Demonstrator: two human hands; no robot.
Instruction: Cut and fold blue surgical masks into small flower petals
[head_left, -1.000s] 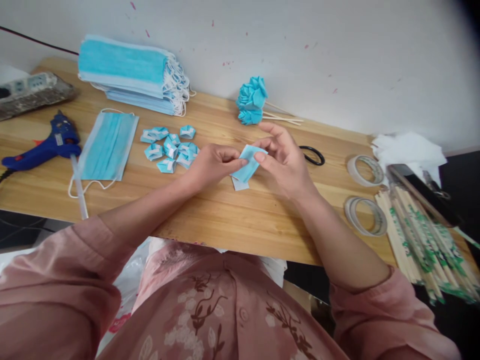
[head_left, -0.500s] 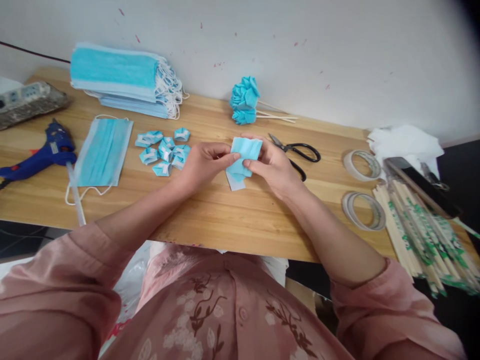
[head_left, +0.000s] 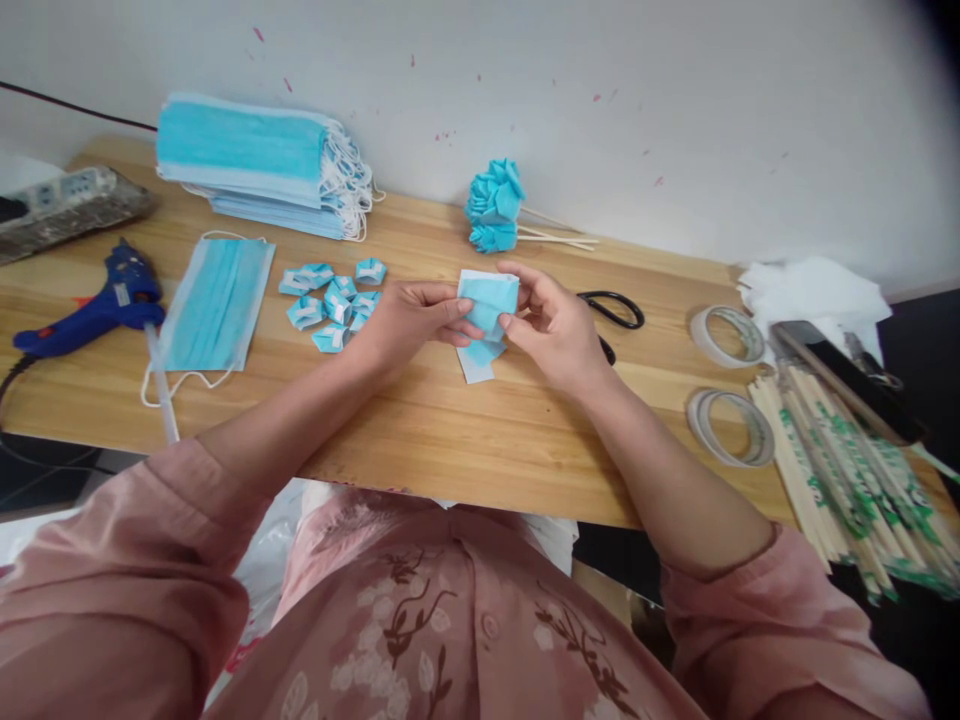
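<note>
Light-blue mask piece [head_left: 491, 291] pinched by left hand [head_left: 412, 322] and right hand [head_left: 556, 328] alike, folded blue flowers [head_left: 495, 195] just chilling near the back edge of the wooden surface [head_left: 450, 440].

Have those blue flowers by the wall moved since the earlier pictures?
No. Judged against the reddish wall marks, the blue flowers stay in the same place; only the whole view has shifted slightly.

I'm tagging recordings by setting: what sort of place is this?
Most likely a handicraft workspace: on the wooden table lie a blue glue gun, a stack of face masks and blue flowers that look handmade.
</note>
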